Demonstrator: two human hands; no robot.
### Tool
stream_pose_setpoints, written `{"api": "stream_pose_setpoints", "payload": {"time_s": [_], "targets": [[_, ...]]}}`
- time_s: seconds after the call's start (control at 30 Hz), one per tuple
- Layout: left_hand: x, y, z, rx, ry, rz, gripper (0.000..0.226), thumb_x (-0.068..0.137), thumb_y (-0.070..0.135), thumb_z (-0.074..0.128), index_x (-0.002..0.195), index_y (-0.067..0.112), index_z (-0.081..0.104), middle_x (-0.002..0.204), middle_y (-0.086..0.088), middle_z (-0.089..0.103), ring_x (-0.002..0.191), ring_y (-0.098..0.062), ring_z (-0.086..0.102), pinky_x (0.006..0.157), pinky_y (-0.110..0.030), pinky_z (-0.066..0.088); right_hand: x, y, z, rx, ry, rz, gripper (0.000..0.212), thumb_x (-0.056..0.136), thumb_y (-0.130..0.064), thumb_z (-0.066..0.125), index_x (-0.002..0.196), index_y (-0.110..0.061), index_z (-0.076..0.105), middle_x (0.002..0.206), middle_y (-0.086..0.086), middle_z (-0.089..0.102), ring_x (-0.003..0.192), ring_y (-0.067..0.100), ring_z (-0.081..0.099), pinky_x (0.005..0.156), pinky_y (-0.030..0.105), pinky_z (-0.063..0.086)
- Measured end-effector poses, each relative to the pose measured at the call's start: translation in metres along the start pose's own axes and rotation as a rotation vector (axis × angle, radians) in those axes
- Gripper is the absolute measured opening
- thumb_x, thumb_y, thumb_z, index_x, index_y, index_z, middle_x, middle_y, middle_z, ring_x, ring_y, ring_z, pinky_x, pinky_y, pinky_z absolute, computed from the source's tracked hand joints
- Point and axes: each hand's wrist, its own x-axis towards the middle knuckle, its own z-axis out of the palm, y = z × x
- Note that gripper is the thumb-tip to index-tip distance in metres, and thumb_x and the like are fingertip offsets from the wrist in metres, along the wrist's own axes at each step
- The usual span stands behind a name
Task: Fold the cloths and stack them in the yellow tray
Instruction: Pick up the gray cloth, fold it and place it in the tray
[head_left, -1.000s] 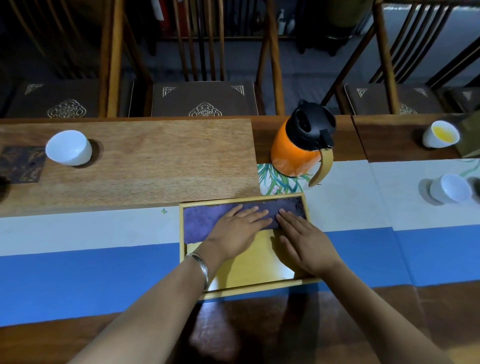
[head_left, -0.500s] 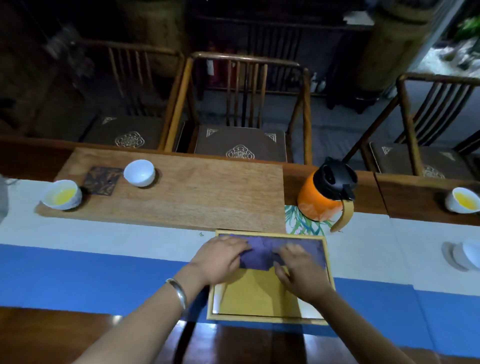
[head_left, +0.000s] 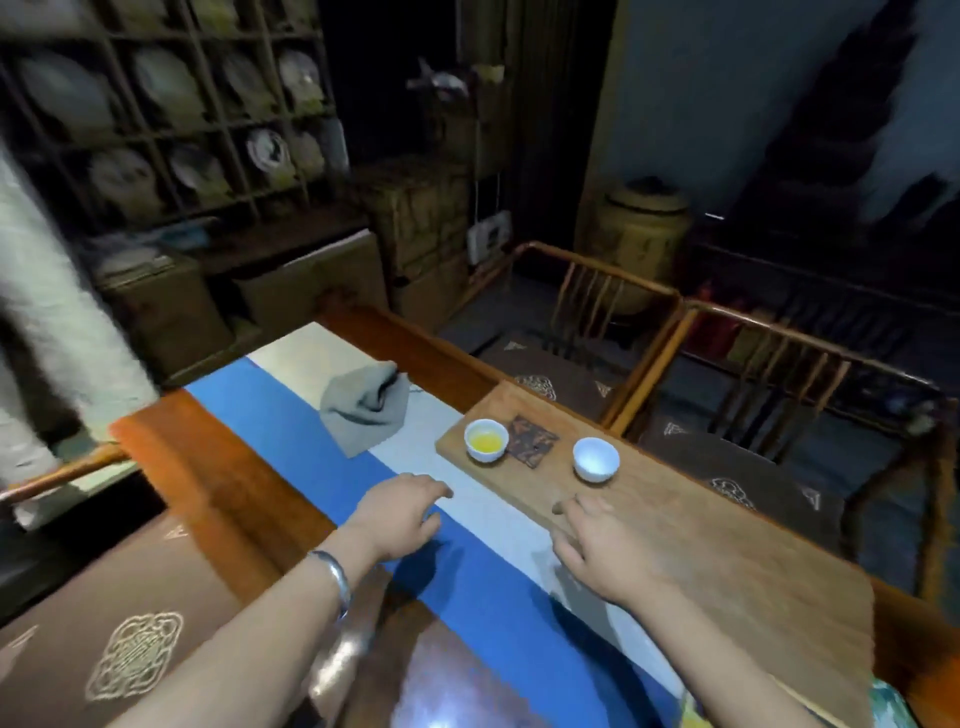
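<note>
Head view is showing both hands empty, left hand (head_left: 402, 512) and right hand (head_left: 597, 543) hovering with fingers relaxed. Grey cloth (head_left: 363, 410) is lying crumpled near the desk's far end; soft and light, probably best pinched at a corner.

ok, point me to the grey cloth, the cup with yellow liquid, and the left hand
grey cloth (head_left: 363, 415): head view, middle of the crumpled fabric.
cup with yellow liquid (head_left: 486, 441): head view, on the liquid inside the white rim.
left hand (head_left: 400, 512): head view, back of the hand.
</note>
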Motion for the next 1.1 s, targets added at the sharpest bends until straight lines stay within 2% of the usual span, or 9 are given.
{"api": "stream_pose_setpoints", "payload": {"time_s": [0.17,0.3,0.47,0.57,0.8,0.97,1.1], "targets": [[-0.048,-0.093,-0.024,-0.054,0.069,-0.091,0.043,0.094,0.031,0.042,0.137,0.026,0.045,0.137,0.001,0.054,0.127,-0.020,0.046,0.099,-0.039,0.045,0.065,-0.097,0.020,-0.034,-0.048,-0.065,0.038,0.093,-0.040,0.039,0.123,-0.018,0.048,0.124,0.005,0.055,0.113,0.024,0.050,0.090,0.039,0.045],[-0.079,-0.154,-0.033,-0.079,0.113,-0.149,0.043,0.094,0.032,0.042,0.136,0.024,0.046,0.136,0.001,0.054,0.126,-0.021,0.047,0.098,-0.037,0.044,0.107,-0.160,0.038,-0.068,-0.084,-0.077,0.039,0.094,-0.039,0.040,0.125,-0.017,0.047,0.123,0.007,0.054,0.111,0.028,0.052,0.084,0.038,0.048],[-0.096,-0.203,-0.032,-0.119,0.114,-0.195,0.044,0.094,0.035,0.043,0.137,0.025,0.045,0.137,0.003,0.054,0.128,-0.020,0.046,0.098,-0.037,0.045,0.141,-0.205,0.057,-0.153,-0.106,-0.133,0.038,0.093,-0.039,0.040,0.124,-0.017,0.048,0.115,0.007,0.056,0.108,0.026,0.051,0.073,0.031,0.034],[-0.085,-0.221,-0.026,-0.143,0.097,-0.205,0.046,0.094,0.040,0.045,0.138,0.025,0.043,0.138,0.004,0.052,0.129,-0.019,0.044,0.098,-0.037,0.046,0.161,-0.213,0.062,-0.197,-0.133,-0.137,0.038,0.092,-0.033,0.042,0.126,-0.018,0.046,0.117,0.007,0.055,0.109,0.026,0.050,0.072,0.031,0.036],[-0.014,-0.241,-0.006,-0.157,0.004,-0.209,0.052,0.091,0.044,0.052,0.138,0.024,0.043,0.133,-0.002,0.055,0.126,-0.024,0.047,0.098,-0.037,0.044,0.226,-0.199,0.076,-0.222,-0.227,-0.120,0.035,0.092,-0.023,0.045,0.126,-0.014,0.044,0.121,0.010,0.053,0.112,0.029,0.048,0.085,0.037,0.046],[0.061,-0.257,0.015,-0.202,-0.042,-0.208,0.050,0.089,0.043,0.053,0.134,0.024,0.045,0.131,-0.001,0.055,0.124,-0.023,0.046,0.096,-0.038,0.044,0.297,-0.172,0.099,-0.220,-0.263,-0.126,0.035,0.093,-0.018,0.042,0.128,-0.014,0.044,0.123,0.011,0.052,0.115,0.029,0.047,0.090,0.038,0.043],[0.118,-0.263,0.044,-0.262,-0.080,-0.231,0.049,0.089,0.043,0.052,0.132,0.022,0.046,0.133,-0.001,0.051,0.125,-0.023,0.045,0.097,-0.037,0.041,0.350,-0.143,0.126,-0.299,-0.320,-0.137,0.030,0.091,-0.012,0.041,0.121,-0.011,0.046,0.119,0.014,0.052,0.111,0.032,0.047,0.088,0.040,0.041]]}}
